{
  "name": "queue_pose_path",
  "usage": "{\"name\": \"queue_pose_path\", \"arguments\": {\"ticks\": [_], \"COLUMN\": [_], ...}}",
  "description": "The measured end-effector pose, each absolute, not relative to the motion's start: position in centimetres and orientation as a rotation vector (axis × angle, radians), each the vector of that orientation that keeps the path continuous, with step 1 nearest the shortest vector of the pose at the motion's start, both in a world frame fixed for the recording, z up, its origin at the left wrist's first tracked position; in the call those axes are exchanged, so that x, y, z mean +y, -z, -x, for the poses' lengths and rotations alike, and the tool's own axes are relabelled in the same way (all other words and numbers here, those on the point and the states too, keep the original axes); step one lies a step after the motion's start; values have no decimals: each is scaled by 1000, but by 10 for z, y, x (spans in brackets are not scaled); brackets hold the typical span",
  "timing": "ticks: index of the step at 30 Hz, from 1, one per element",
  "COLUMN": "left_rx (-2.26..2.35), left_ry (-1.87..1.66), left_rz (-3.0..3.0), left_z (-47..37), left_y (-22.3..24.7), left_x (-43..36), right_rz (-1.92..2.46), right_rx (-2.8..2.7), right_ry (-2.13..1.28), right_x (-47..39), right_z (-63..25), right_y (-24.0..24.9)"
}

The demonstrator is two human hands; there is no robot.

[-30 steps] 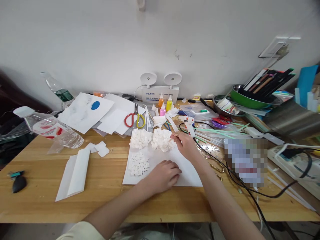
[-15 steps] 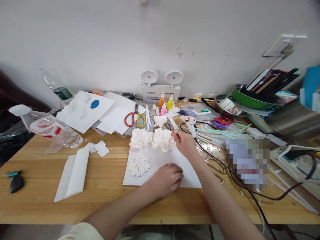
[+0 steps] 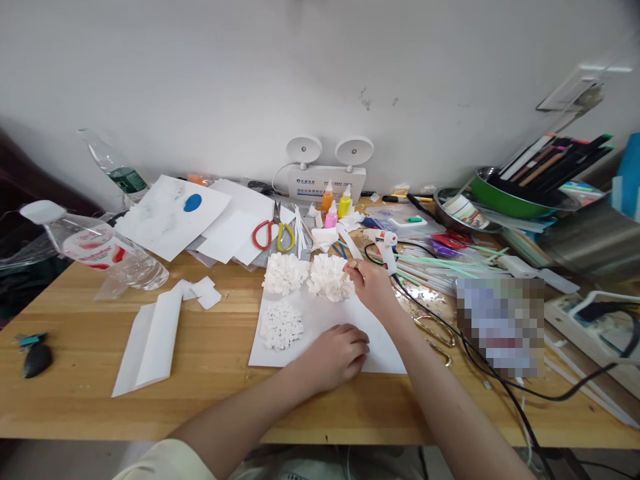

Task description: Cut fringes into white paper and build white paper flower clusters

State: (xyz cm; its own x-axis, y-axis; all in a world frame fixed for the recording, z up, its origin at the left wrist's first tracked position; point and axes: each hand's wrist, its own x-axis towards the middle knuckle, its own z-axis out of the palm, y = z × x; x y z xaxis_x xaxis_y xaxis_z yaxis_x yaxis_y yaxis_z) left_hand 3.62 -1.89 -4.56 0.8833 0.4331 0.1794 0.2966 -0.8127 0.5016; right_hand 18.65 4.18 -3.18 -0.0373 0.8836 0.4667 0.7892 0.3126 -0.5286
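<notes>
behind everything is a pale wall (image 3: 200, 80), with a wooden surface (image 3: 75, 390) below it. in the head view, a white sheet (image 3: 320, 317) lies on the surface and carries three ruffled white paper clusters: an upper left cluster (image 3: 285, 273), an upper right cluster (image 3: 329, 279) and a lower cluster (image 3: 281, 327).

the right hand (image 3: 371, 285) is at the right edge of the upper right cluster, its fingers drawn close together; the cluster lies just left of the fingertips, and i cannot tell whether they touch it or pinch anything small. the left hand (image 3: 340, 353) rests palm down on the sheet, fingers loosely curled, with the lower cluster to its left and apart from it; whether anything is under the palm cannot be seen.

a white glue gun (image 3: 386, 250) lies just beyond the right hand. red-and-yellow-handled scissors (image 3: 277, 215) lie behind the upper left cluster, and a folded paper (image 3: 160, 347) sits well to the left.
</notes>
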Motion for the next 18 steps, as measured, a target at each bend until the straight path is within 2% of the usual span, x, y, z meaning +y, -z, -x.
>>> {"name": "queue_pose_path", "arguments": {"ticks": [7,14,18], "left_rx": [531,515,507], "left_ry": [-391,-463,-480], "left_rz": [-2571,-2537,-2528], "left_z": [-36,-34,-34], "left_y": [47,52,53], "left_x": [-19,-19,-19], "right_rz": [1627,1554,1600], "right_rx": [-1709,-1683,-1575], "right_ry": [33,-268,-278], "right_x": [34,34,29], "right_z": [-177,-186,-192], "right_y": [39,24,15]}}
